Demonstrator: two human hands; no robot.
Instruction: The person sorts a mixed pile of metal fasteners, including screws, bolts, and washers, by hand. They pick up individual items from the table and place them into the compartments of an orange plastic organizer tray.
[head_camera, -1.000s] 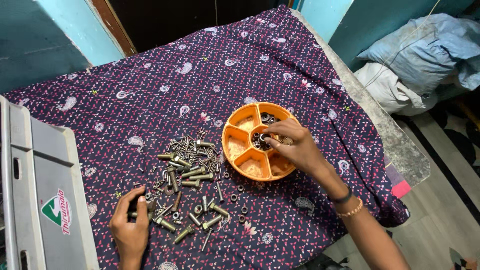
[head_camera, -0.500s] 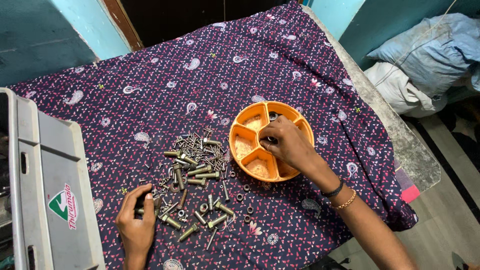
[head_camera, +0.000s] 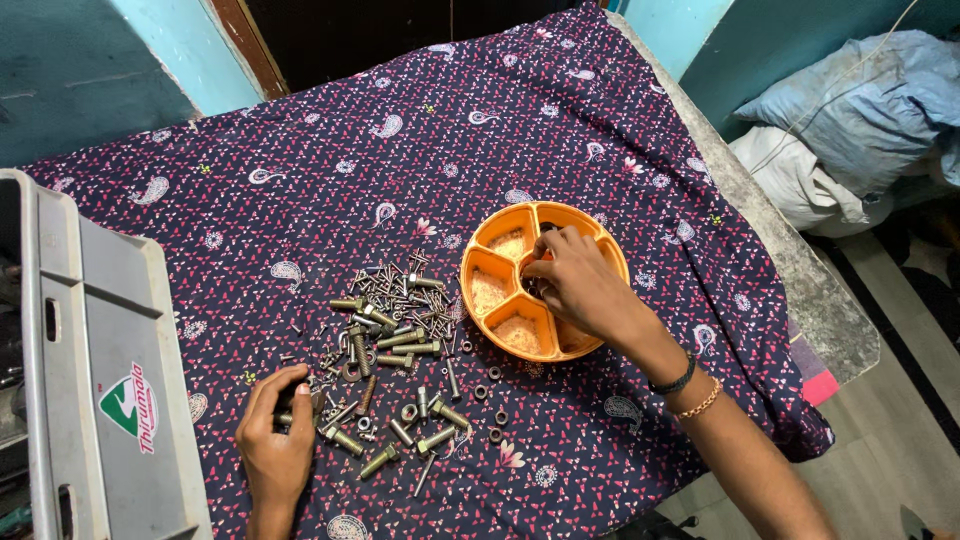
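A round orange tray (head_camera: 487, 246) with wedge compartments sits on the patterned cloth, right of centre. My right hand (head_camera: 585, 288) lies over it, fingertips bunched down into its middle compartment; what they pinch is hidden. A loose pile of bolts, screws and nuts (head_camera: 392, 325) lies to the left of the tray. My left hand (head_camera: 273, 435) rests at the pile's near-left edge, fingers curled around a bolt (head_camera: 287, 417).
A dark purple cloth (head_camera: 330, 150) with pink patterns covers the table. A grey plastic crate (head_camera: 105, 380) stands at the left edge. Grey and white sacks (head_camera: 840, 110) lie on the floor to the right, past the table's edge (head_camera: 810, 300).
My left hand has moved slightly inward and closed its fingers at the pile's edge. My right hand stays over the tray's middle. The camera view has shifted a little.
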